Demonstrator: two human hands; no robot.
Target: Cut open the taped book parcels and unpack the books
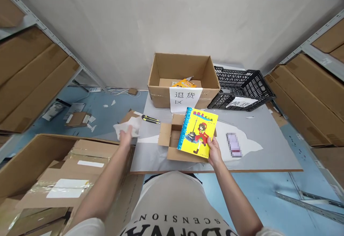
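In the head view, the right hand (214, 152) grasps a yellow book (197, 132) by its near right corner, the thumb lying on the cover; the book is tilted, its blue spine to the left and its cover, with a drawn figure in red, facing up. It is held above a small open carton (165, 135), covering much of the opening, with carton flaps showing to the left and on the near side. The left hand (125, 136) is well apart from the book, out at the left edge of the grey table (279, 155), over a piece of white paper (135, 124); it is blurred, and I cannot tell whether it is gripping the paper or has released it. A black-and-yellow box cutter (151, 119) lies on the table, just right of the paper. To the right of the book, a small purplish item (234, 145), pixelated, lies on a white sheet (249, 145). On the far side stands a large cardboard box (158, 96) with a lettered paper sign (185, 94) on its near wall and an orange packet (185, 83) inside; a black plastic crate (219, 101) stands just to its right. On the near left, a big open box (53, 138) holds taped parcels (70, 173). Stacked cartons line shelves on both sides.
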